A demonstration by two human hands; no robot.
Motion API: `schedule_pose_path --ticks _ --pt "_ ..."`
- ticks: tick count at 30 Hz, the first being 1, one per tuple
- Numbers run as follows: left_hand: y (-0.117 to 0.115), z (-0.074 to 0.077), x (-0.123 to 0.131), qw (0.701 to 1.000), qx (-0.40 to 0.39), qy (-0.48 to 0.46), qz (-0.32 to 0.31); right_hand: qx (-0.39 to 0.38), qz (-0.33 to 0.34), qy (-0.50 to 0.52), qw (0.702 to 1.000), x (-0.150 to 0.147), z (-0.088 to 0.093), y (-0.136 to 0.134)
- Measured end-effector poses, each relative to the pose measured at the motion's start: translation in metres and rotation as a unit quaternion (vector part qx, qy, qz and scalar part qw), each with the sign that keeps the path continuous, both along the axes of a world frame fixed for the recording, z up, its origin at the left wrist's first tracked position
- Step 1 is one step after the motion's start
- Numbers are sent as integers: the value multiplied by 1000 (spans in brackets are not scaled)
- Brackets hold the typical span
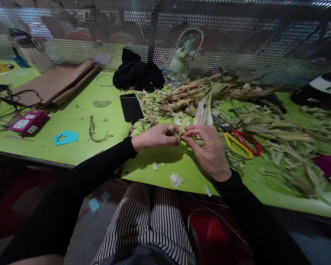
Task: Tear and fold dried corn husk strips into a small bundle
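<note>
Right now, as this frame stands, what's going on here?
A person at a green table is working a small strip of pale, husk-like leaf, pinched between the fingertips of the left hand and the right hand. A heap of dry leaves lies beyond the hands, with more scraps spread to the right. The red-and-yellow-handled scissors lie unheld beside the right hand, and a phone lies beyond the left.

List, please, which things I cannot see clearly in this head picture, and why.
Head view: the gripped part of the leaf strip, hidden by the left hand and right hand.
Head view: the rest of the rightmost purple box, cut off by the right edge.
Head view: shapes behind the mesh screen, dim and blurred through its holes.
</note>
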State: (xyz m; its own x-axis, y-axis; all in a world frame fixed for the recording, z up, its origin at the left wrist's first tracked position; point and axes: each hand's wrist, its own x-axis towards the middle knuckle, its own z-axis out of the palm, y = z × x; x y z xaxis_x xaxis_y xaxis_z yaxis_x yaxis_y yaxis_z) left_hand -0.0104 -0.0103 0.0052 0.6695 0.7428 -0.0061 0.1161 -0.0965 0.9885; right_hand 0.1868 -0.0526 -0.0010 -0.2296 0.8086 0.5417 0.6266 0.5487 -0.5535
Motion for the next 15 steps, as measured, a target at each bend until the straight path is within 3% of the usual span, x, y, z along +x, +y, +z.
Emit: schedule_pose_path --ticks 6,15 --pt "-2 3 1 998 -12 -61 6 -196 16 160 967 1 -3 6" --pt "-4 3 4 997 -22 -72 22 -227 23 213 950 0 -7 7"
